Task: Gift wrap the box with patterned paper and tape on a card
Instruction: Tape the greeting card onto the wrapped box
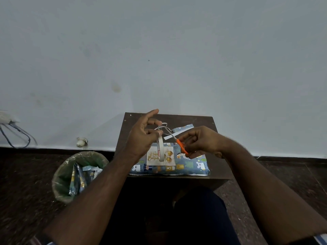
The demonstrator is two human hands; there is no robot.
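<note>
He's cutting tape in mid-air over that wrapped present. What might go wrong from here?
The scissors in the right hand cut close to the fingers of the left hand holding the tape roll, so a nick seems possible. The loose tape strip already curls and may stick to itself. The card lies on the wrapped box, apparently untaped, and a bump might shift it.

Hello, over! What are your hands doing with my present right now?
Left hand holds tape roll; right hand grips orange scissors, cutting tape. Wrapped box on table, card on top. Nothing blocking.
</note>
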